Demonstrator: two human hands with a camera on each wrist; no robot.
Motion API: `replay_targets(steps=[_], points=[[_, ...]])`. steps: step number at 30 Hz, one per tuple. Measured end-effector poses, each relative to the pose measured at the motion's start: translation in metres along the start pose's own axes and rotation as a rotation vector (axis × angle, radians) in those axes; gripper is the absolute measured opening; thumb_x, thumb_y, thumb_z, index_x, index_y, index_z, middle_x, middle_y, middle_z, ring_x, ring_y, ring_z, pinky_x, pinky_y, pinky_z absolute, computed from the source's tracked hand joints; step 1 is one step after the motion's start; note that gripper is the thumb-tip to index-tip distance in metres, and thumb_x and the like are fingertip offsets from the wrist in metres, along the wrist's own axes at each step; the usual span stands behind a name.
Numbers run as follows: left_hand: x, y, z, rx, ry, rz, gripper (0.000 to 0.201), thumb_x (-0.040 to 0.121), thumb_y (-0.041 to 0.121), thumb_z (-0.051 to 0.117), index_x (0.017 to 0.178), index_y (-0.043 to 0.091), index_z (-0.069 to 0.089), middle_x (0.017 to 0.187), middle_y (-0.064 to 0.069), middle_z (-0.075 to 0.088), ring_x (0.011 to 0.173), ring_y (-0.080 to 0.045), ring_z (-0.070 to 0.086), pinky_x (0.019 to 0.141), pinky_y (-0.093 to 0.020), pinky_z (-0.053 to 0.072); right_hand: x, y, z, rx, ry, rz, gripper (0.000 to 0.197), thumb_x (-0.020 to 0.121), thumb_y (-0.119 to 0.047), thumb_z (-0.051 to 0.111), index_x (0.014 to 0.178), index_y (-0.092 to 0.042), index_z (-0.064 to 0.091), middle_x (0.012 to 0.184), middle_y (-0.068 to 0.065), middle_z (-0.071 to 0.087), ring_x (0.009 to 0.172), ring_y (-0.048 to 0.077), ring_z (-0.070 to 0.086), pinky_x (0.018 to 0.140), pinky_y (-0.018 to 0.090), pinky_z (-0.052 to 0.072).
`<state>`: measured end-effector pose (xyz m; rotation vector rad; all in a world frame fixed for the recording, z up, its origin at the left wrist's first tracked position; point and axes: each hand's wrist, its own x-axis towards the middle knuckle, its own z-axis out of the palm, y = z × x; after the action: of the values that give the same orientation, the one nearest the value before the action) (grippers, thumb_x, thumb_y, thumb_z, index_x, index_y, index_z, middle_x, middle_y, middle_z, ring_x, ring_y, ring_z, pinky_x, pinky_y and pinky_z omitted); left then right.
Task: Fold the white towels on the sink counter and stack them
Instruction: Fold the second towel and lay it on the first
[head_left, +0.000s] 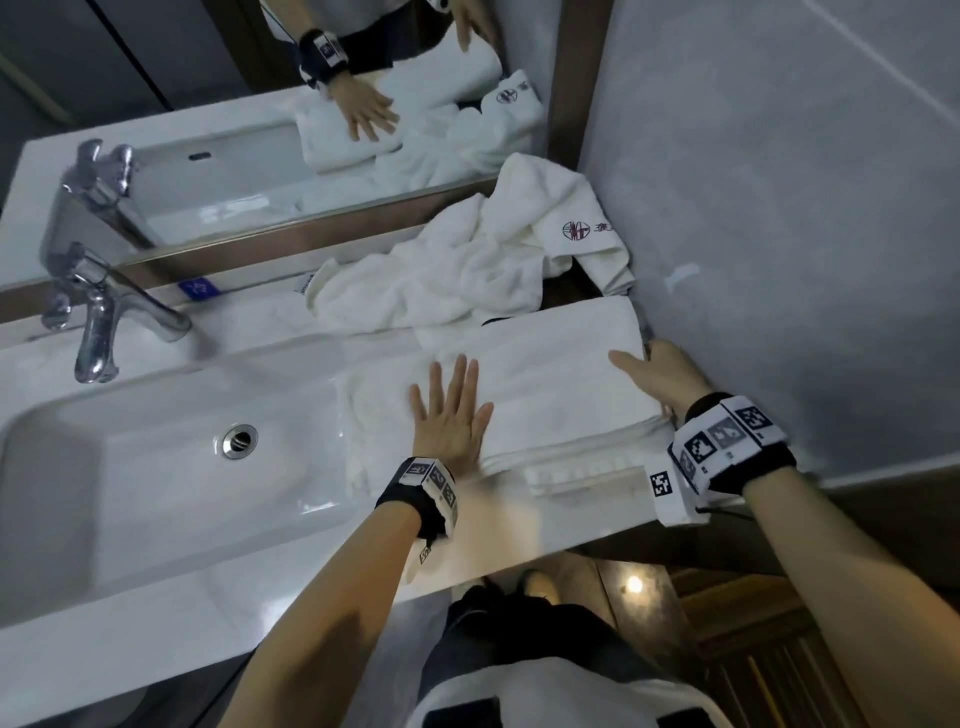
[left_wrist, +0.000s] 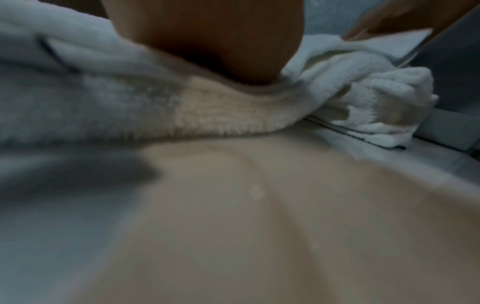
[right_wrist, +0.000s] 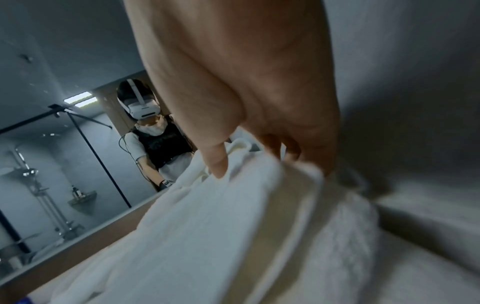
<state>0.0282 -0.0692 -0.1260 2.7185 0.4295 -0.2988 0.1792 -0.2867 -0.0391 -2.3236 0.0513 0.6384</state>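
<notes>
A folded white towel (head_left: 545, 384) lies on the sink counter (head_left: 260, 571) to the right of the basin. My left hand (head_left: 449, 410) lies flat on its left part, fingers straight and spread. My right hand (head_left: 654, 371) holds the towel's right end by the wall, thumb on top and fingers curled round the edge; the right wrist view shows the thumb (right_wrist: 215, 162) pressing the fabric (right_wrist: 207, 236). A crumpled white towel (head_left: 467, 260) with a red logo is heaped behind, against the mirror. In the left wrist view my palm (left_wrist: 221, 51) presses the terry cloth (left_wrist: 207, 111).
The basin (head_left: 156, 467) with its drain lies left, a chrome tap (head_left: 104, 317) behind it. A mirror (head_left: 234, 104) runs along the back. The grey wall (head_left: 805, 208) closes the right side. The counter's front edge is near my body.
</notes>
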Motion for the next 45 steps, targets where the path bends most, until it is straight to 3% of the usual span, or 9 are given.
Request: replay_targets(steps=[8, 13, 20, 23, 28, 34, 38, 42, 45], points=[[-0.009, -0.026, -0.007, -0.035, 0.012, -0.024, 0.057, 0.100, 0.042, 0.012, 0.147, 0.027, -0.017, 0.158, 0.009, -0.019, 0.146, -0.020, -0.019, 0.117, -0.051, -0.010, -0.012, 0.007, 0.004, -0.094, -0.151, 0.038, 0.055, 0.101, -0.042, 0.027, 0.131, -0.001, 0.047, 0.137, 0.018, 0.050, 0.123, 0.031, 0.048, 0.092, 0.031, 0.033], [-0.010, -0.025, -0.006, -0.020, 0.010, -0.036, 0.057, 0.101, 0.041, 0.012, 0.147, 0.025, -0.017, 0.158, 0.007, -0.019, 0.145, -0.021, -0.021, 0.117, -0.050, -0.011, -0.008, 0.024, 0.012, 0.015, -0.151, 0.063, 0.046, 0.099, -0.025, 0.044, 0.137, 0.001, 0.041, 0.139, 0.019, 0.048, 0.125, 0.031, 0.048, 0.098, 0.032, 0.038], [-0.010, -0.025, -0.006, -0.025, 0.019, -0.028, 0.057, 0.100, 0.041, 0.012, 0.148, 0.025, -0.016, 0.158, 0.007, -0.018, 0.145, -0.021, -0.020, 0.117, -0.050, -0.012, 0.002, 0.038, 0.017, 0.270, -0.158, 0.181, 0.040, 0.099, -0.023, 0.046, 0.129, 0.001, 0.053, 0.093, 0.006, 0.063, 0.073, 0.012, 0.055, 0.051, 0.019, 0.043], [-0.010, -0.026, -0.007, -0.032, 0.019, -0.020, 0.057, 0.100, 0.041, 0.011, 0.147, 0.026, -0.017, 0.158, 0.008, -0.017, 0.145, -0.020, -0.021, 0.117, -0.049, -0.013, 0.004, 0.035, 0.019, 0.240, -0.185, 0.186, 0.037, 0.093, -0.013, 0.057, 0.126, 0.004, 0.055, 0.115, 0.018, 0.064, 0.094, 0.021, 0.057, 0.058, 0.023, 0.043], [-0.010, -0.029, -0.007, -0.026, 0.006, -0.015, 0.057, 0.100, 0.043, 0.011, 0.147, 0.027, -0.018, 0.158, 0.008, -0.018, 0.145, -0.019, -0.021, 0.117, -0.050, -0.012, 0.004, 0.030, 0.015, -0.050, -0.003, 0.042, 0.016, 0.083, -0.010, 0.061, 0.068, -0.006, 0.061, 0.070, 0.011, 0.061, 0.079, 0.022, 0.057, 0.061, 0.028, 0.041], [-0.011, -0.028, -0.007, -0.014, 0.003, -0.015, 0.058, 0.099, 0.046, 0.012, 0.147, 0.028, -0.017, 0.158, 0.008, -0.019, 0.145, -0.021, -0.022, 0.117, -0.052, -0.012, -0.005, 0.034, 0.016, -0.239, 0.192, -0.104, 0.040, 0.086, -0.014, 0.062, 0.123, -0.003, 0.053, 0.121, 0.023, 0.059, 0.110, 0.039, 0.057, 0.091, 0.040, 0.046], [-0.009, -0.026, -0.007, 0.058, -0.028, -0.032, 0.061, 0.098, 0.049, 0.011, 0.146, 0.027, -0.020, 0.157, 0.006, -0.022, 0.144, -0.027, -0.023, 0.116, -0.054, -0.011, -0.013, 0.036, 0.023, -0.402, 0.328, -0.388, 0.022, 0.092, -0.010, 0.049, 0.109, -0.006, 0.063, 0.107, 0.022, 0.056, 0.102, 0.038, 0.051, 0.091, 0.043, 0.043], [-0.005, -0.024, -0.010, 0.129, -0.077, -0.021, 0.064, 0.096, 0.053, 0.008, 0.146, 0.026, -0.022, 0.157, 0.007, -0.024, 0.144, -0.035, -0.019, 0.116, -0.059, -0.001, -0.013, 0.016, 0.016, -0.143, 0.027, -0.111, 0.034, 0.095, -0.043, 0.043, 0.103, -0.015, 0.060, 0.095, 0.002, 0.063, 0.087, 0.024, 0.059, 0.077, 0.032, 0.048], [0.002, -0.027, -0.019, 0.220, -0.107, -0.012, 0.068, 0.093, 0.059, 0.012, 0.148, 0.028, -0.014, 0.158, 0.009, -0.018, 0.145, -0.037, -0.005, 0.109, -0.057, 0.018, -0.014, 0.000, 0.011, 0.197, -0.176, 0.017, 0.028, 0.088, -0.033, 0.063, 0.104, -0.012, 0.056, 0.090, -0.001, 0.066, 0.076, 0.009, 0.062, 0.063, 0.018, 0.050]])
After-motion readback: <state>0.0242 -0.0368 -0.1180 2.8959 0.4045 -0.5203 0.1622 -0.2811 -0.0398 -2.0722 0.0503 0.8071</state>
